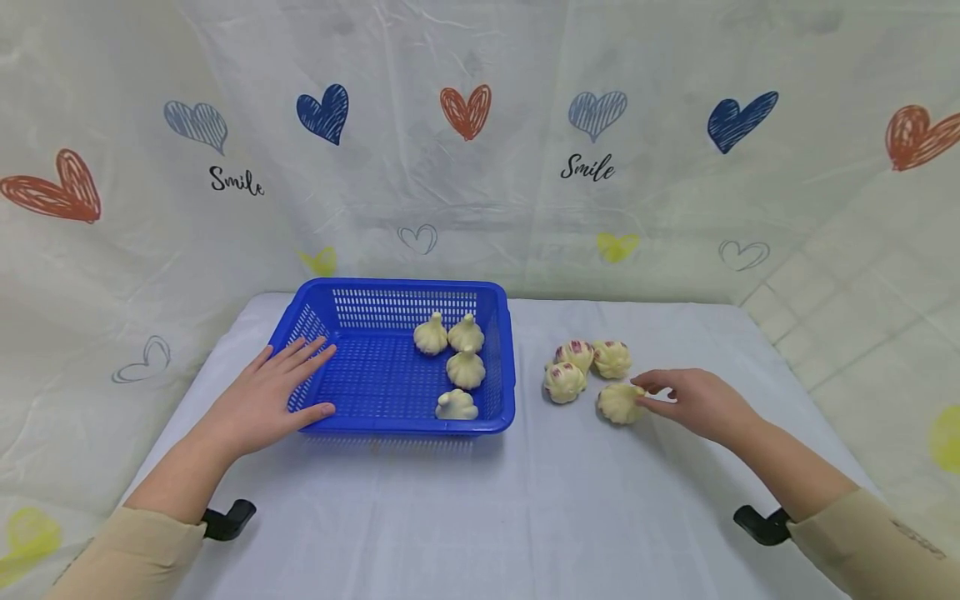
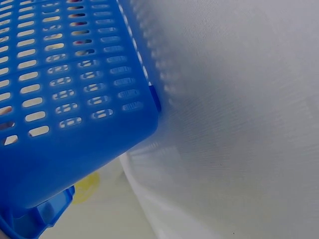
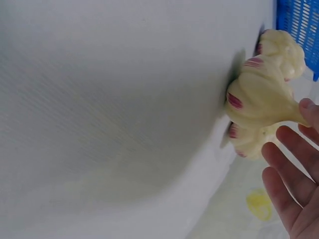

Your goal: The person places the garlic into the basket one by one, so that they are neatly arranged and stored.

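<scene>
A blue plastic basket [image 1: 412, 425] stands on the table, with several garlic bulbs [image 1: 465, 368] gathered along its right side. My left hand [image 1: 270, 393] rests on the basket's left rim, fingers spread. Right of the basket, my right hand [image 1: 693, 402] pinches the stem of a garlic bulb [image 1: 619, 403] between thumb and index finger. In the right wrist view that bulb [image 3: 259, 94] shows purple streaks at its base, and the other fingers of the hand lie apart from it. Three more bulbs with purple streaks [image 1: 565, 382] are grouped just behind and left of it.
White cloth [image 1: 465, 517] covers the table. A hanging sheet printed with hearts [image 1: 465, 112] and words closes off the back and sides. In the left wrist view the basket's slotted wall [image 2: 75, 99] stands over the cloth.
</scene>
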{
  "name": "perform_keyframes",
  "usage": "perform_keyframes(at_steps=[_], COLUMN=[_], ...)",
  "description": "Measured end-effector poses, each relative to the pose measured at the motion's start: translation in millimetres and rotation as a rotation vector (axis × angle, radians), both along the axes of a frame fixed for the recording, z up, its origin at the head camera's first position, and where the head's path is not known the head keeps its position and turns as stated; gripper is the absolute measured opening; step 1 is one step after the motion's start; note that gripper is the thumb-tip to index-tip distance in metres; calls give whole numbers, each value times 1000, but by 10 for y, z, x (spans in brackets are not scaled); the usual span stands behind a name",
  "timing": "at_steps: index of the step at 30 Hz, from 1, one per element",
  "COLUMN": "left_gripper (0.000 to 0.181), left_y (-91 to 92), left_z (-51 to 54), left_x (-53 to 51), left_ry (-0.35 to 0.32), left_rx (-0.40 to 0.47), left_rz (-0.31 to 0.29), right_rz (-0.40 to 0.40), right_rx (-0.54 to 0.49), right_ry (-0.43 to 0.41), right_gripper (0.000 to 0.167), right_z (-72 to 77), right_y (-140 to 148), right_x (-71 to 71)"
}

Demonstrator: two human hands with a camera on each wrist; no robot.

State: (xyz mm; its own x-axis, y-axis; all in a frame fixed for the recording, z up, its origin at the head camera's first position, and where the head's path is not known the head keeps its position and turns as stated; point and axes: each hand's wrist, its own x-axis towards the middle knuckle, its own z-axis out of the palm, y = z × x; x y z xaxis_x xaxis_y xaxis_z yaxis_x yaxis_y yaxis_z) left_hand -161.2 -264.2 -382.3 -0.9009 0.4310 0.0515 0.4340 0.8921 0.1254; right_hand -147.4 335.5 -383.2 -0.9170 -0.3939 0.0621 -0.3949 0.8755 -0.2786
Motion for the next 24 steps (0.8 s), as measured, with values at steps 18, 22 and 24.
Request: perform_keyframes(at_steps=[18,22,24], left_gripper=[85,86,86], left_y=[-4,-4,-3], left_z=[-7,-8,-6], left_x=[-1,-1,-2], left_ry=[-4,-8,-9], left_rx=[-17,-21,-23], left_rz=[-9,-8,-6], right_rz=[-20,-32,-36], right_rx=[-48,-51,-50], right_ry=[50,48,42], right_gripper=[27,28,29], right_z=[-65,-69,-72], right_y=[-86,-106,-110], right_x=[-21,-23,-26])
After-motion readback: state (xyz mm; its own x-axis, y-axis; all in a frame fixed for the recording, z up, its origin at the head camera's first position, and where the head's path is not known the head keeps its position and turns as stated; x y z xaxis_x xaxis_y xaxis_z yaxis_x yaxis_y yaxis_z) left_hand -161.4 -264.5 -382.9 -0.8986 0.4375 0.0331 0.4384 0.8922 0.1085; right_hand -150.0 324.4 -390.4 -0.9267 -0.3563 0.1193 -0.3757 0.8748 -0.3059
